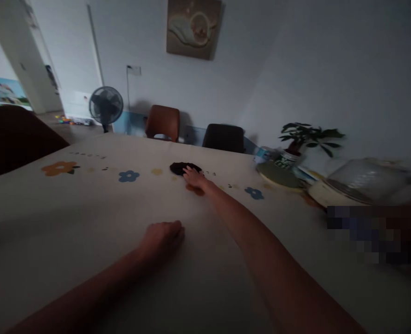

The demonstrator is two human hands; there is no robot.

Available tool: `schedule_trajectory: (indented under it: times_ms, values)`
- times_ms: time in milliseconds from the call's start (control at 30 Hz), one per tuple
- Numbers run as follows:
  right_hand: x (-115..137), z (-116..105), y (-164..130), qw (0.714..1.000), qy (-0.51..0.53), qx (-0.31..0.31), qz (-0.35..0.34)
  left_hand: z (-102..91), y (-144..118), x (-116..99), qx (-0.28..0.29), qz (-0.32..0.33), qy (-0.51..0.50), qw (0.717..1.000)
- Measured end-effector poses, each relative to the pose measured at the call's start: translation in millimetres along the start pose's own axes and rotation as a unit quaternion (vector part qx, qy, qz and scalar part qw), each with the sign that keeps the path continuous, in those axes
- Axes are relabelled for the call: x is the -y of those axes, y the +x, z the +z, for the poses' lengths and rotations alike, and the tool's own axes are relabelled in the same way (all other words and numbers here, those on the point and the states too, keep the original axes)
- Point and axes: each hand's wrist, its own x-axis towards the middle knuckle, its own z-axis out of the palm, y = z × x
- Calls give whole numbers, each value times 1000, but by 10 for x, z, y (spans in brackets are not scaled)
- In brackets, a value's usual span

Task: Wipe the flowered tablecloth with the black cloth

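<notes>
Lying on the flower-printed tablecloth (97,222), toward the far side of the table, a black cloth (177,168) is partly covered by the right hand (193,177), whose fingers are stretched out over it. Nearer, the left hand (162,239) is rested on the tablecloth, fingers curled into a loose fist; contents, if any, cannot be told. To the right, a potted plant (289,159) is set behind a green round object (280,176). Beyond the table, a brown chair (163,123), black chair (223,137) and fan (106,105) are seen.
</notes>
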Motion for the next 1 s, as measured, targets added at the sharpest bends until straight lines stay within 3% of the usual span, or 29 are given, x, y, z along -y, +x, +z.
schedule_trajectory:
  times_ms: [333,433,500,600,700,867,1000]
  values:
    - [-1727,-282,-1699,977,-29,-45,206,-7,84,188,-84,-65,-54,993]
    - [-1977,-331,-2134,960,-30,-74,269,-36,98,229,-122,-75,-72,987]
    - [-1999,-329,-2303,952,-25,-88,293,-54,106,247,-146,-76,-97,982]
    - [-1830,-275,-2395,952,-7,-94,290,-67,124,268,-178,-89,-142,970]
    - [-1437,-171,-2385,967,22,-84,241,-69,145,274,-202,-100,-176,958]
    - [-373,85,-2246,992,83,-58,81,-83,161,287,-204,-107,-201,952]
    - [388,173,-2141,990,128,-47,-27,-85,164,334,-235,-101,-185,949]
